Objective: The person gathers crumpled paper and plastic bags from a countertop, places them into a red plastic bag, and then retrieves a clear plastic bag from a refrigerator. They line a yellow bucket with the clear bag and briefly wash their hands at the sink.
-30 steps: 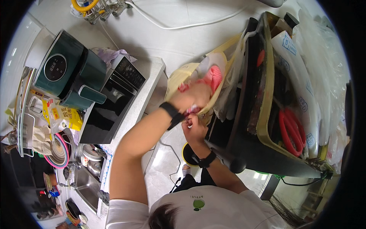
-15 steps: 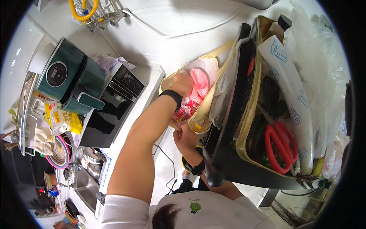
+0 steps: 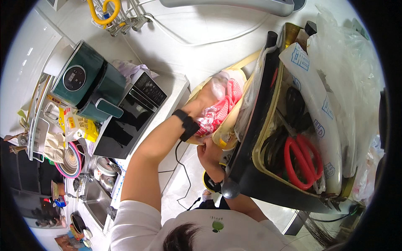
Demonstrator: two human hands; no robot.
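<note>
A cream bag (image 3: 229,129) hangs between the counter and a black rack, with crumpled red-pink patterned cloth or plastic (image 3: 228,98) and a pale translucent item inside. My left hand (image 3: 203,101) reaches into the bag's left side, beside the pink material; its fingers are blurred or hidden among the contents. Pinched at the bag's near rim is my right hand (image 3: 206,148), below my left wrist, which wears a black band. A yellow item (image 3: 226,140) shows at the bag's lower right, partly hidden.
A green air fryer (image 3: 79,77) stands on a black microwave (image 3: 127,125) at left, above a sink (image 3: 95,201). At right, the black rack (image 3: 271,192) holds red-handled scissors (image 3: 303,163), white rolls and plastic bags. A cable runs across the floor below.
My left hand has shifted about within the bag, first up-left, then slightly back down. More pink material now shows. My right hand stays at the near rim, sitting lower than a second ago.
</note>
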